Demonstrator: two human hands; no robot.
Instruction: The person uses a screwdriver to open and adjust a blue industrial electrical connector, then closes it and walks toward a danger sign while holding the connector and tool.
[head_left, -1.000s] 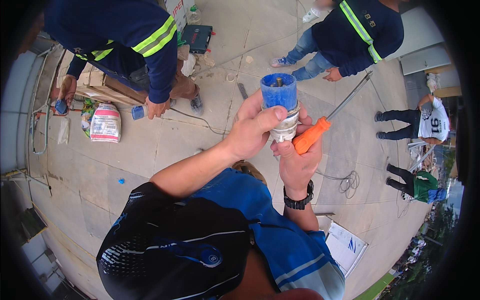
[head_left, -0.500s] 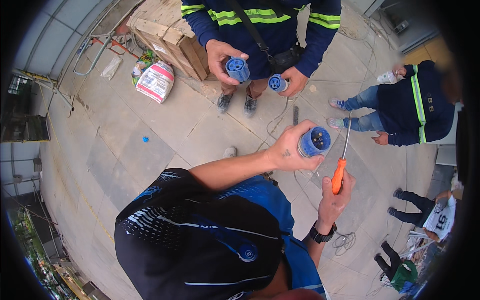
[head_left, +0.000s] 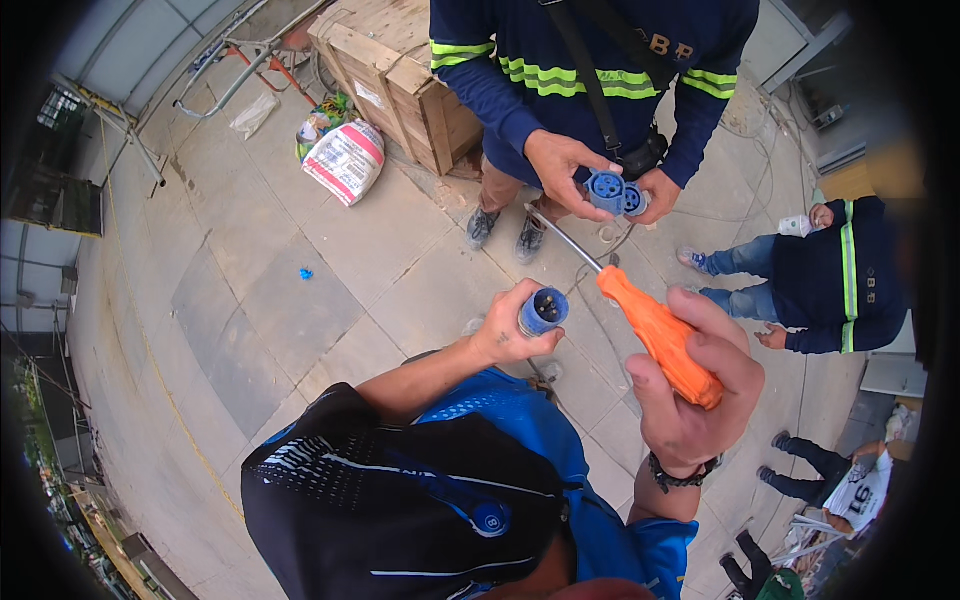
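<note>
My left hand (head_left: 507, 330) is wrapped round a blue round industrial plug (head_left: 543, 311), its open end facing up with metal pins inside. In my right hand (head_left: 700, 395), raised close to the camera, is a screwdriver (head_left: 660, 335) with an orange handle. Its metal shaft slants up and left, toward the person across from me. That person's hands hold two blue round connectors, a larger one (head_left: 606, 190) and a smaller one (head_left: 634, 199), side by side. The holes in their faces show.
A wooden crate (head_left: 395, 85) stands behind the facing person, beside a white and red sack (head_left: 345, 162). A small blue scrap (head_left: 306, 273) lies on the tiled floor. Another person (head_left: 830, 275) stands at the right with a white cup. Cables trail across the tiles; more people are at the lower right.
My right hand has risen toward the camera, and the screwdriver now slants up-left. My left hand with the plug sits further left and lower. The facing person's two connectors have come together.
</note>
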